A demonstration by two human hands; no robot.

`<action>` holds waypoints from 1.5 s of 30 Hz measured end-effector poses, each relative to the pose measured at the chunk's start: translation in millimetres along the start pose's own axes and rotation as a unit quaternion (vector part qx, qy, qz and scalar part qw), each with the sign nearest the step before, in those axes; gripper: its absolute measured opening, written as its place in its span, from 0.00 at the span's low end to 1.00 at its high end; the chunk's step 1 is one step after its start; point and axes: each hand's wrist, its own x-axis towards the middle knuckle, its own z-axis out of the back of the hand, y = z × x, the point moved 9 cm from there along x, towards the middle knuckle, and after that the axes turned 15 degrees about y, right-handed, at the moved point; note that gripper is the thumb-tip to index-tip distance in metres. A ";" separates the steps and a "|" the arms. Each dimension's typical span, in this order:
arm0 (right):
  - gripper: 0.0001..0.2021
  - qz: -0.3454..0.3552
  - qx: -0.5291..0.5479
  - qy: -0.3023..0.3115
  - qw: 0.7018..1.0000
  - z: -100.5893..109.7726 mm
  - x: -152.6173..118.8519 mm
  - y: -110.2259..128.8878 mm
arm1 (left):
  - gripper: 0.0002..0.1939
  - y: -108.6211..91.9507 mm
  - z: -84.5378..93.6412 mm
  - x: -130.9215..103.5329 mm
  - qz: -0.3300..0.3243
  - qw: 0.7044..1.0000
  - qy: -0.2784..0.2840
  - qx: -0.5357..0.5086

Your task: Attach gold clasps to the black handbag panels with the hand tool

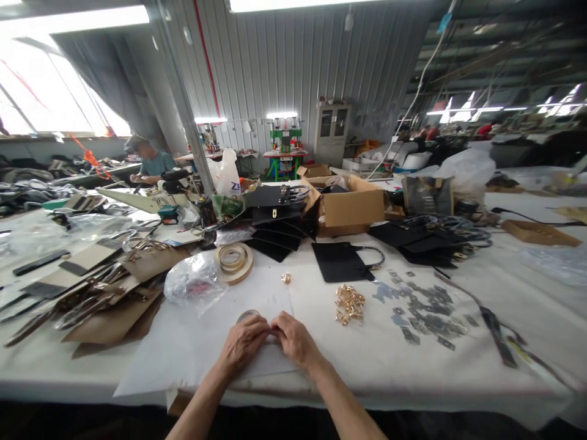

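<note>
My left hand [246, 340] and my right hand [292, 337] meet fingertip to fingertip over a white sheet [183, 354] near the table's front edge. Fingers on both hands are pinched closed; whatever lies between them is hidden. Just behind my left hand shows the rim of a round tape roll or disc [248, 315], partly covered by the fingers. A few gold metal clasp pieces [286, 278] lie beyond my hands. To the right is a larger heap of gold hardware [350, 304], and past it many flat grey metal plates [431, 311] are scattered.
Brown bag parts [123, 305] and a clear plastic bag [195, 281] lie left, beside tan tape rolls [233, 261]. A black bag panel with handle [342, 261], black bags [275, 205] and a cardboard box [351, 208] stand behind. Another person [153, 162] sits far left.
</note>
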 end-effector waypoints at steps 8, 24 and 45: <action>0.08 -0.054 0.153 -0.207 0.965 38.9 -19.9 -28.3 | 0.19 61.9 43.1 -19.5 0.087 0.982 -0.126 0.113; 0.18 -0.142 0.326 -0.354 0.865 50.3 -44.4 -86.6 | 0.18 44.0 2.1 128.5 0.182 0.955 -0.231 -0.033; 0.16 -0.070 0.626 -0.355 0.691 45.4 -42.5 -105.6 | 0.13 -26.5 -39.9 82.5 -0.014 0.970 -0.210 -0.119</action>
